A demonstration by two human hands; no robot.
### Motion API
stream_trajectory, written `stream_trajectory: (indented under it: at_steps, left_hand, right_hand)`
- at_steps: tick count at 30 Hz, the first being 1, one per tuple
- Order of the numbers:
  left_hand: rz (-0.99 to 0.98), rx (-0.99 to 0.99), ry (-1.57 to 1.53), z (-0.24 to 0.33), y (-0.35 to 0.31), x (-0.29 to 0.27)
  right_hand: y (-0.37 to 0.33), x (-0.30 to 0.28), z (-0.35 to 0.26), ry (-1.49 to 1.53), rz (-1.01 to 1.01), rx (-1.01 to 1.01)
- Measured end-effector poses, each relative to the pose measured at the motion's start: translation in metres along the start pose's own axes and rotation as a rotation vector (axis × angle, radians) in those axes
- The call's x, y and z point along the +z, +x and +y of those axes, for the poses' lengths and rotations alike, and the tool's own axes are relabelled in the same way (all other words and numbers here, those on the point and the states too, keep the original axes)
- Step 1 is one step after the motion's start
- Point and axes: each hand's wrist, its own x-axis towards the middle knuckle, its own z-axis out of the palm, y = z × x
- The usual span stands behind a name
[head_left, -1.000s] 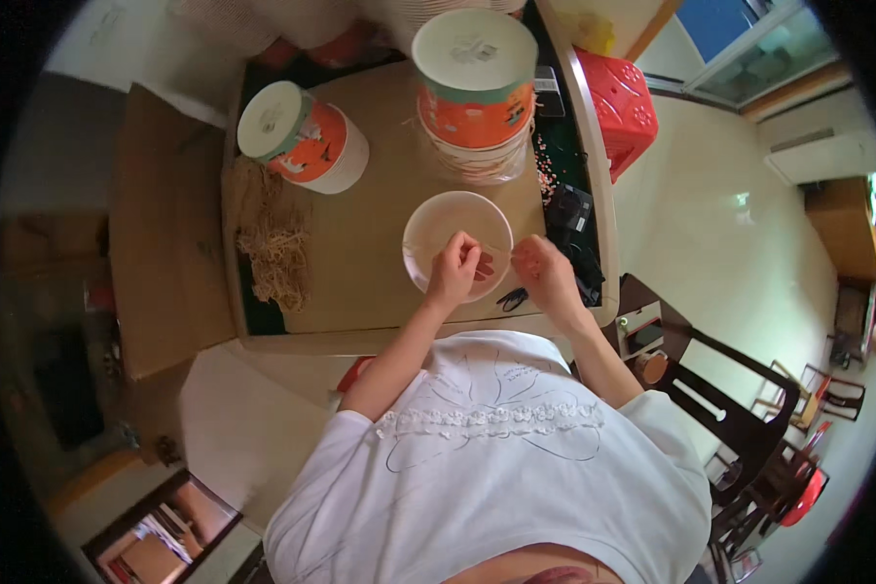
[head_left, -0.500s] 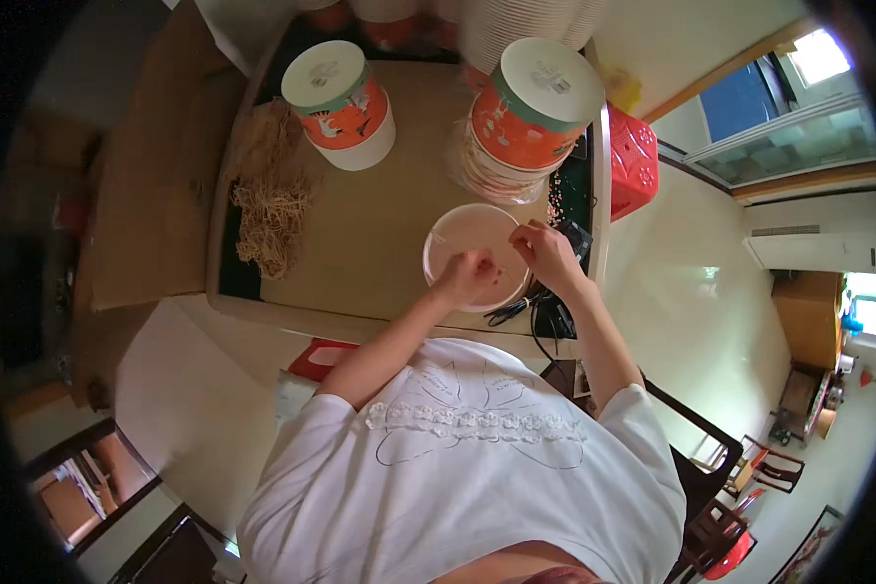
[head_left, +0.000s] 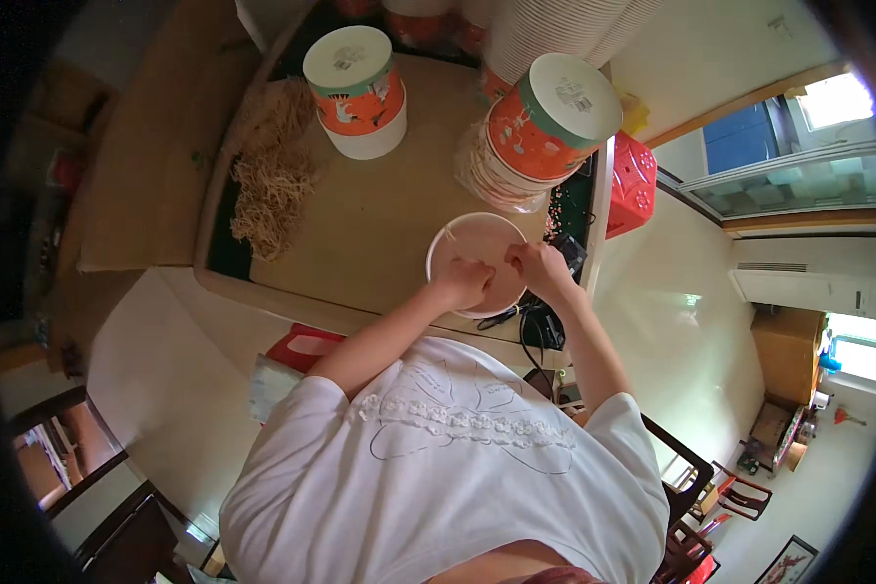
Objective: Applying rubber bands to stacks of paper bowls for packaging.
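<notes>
A round white tub (head_left: 477, 238) stands mouth up near the table's front edge. My left hand (head_left: 465, 283) is closed above the near left part of its mouth. Closed as well, my right hand (head_left: 542, 270) sits over the right rim, a short gap from the left. What the fingers of either hand pinch is hidden or too thin to make out. A pale strand-like bit (head_left: 449, 234) shows at the tub's far left rim. At the far left of the tabletop lies a tangled heap of tan cords (head_left: 268, 200).
Two orange-and-green printed tubs with pale tops stand behind, one left (head_left: 358, 112) and one right (head_left: 547, 127). Tall stacked white tubs (head_left: 565, 34) rise at the back. Black cables and an adapter (head_left: 547, 326) lie beside my right forearm. A red stool (head_left: 633, 185) is beyond the table's right edge.
The view has shifted slightly. My left hand has turned and its fingers are curled tighter; my right hand stays by the tub's right rim.
</notes>
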Motion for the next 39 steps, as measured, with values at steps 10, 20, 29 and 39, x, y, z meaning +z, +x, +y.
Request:
stream_trajectory:
  at_steps: [10, 20, 29, 39]
  left_hand:
    - [0.394, 0.053, 0.087, 0.012, 0.0, -0.008]
    - [0.524, 0.083, -0.035, 0.021, -0.011, -0.024]
    - [0.611, 0.018, 0.334, 0.027, -0.036, -0.035]
    - [0.324, 0.087, -0.337, 0.011, -0.005, -0.019]
  right_hand:
    - [-0.015, 0.002, -0.003, 0.168, 0.012, 0.082]
    - [-0.01, 0.01, -0.02, 0.415, 0.163, 0.125]
    - [-0.006, 0.017, -0.016, 0.702, 0.161, 0.105]
    - [-0.007, 0.026, -0.021, 0.834, 0.248, 0.085]
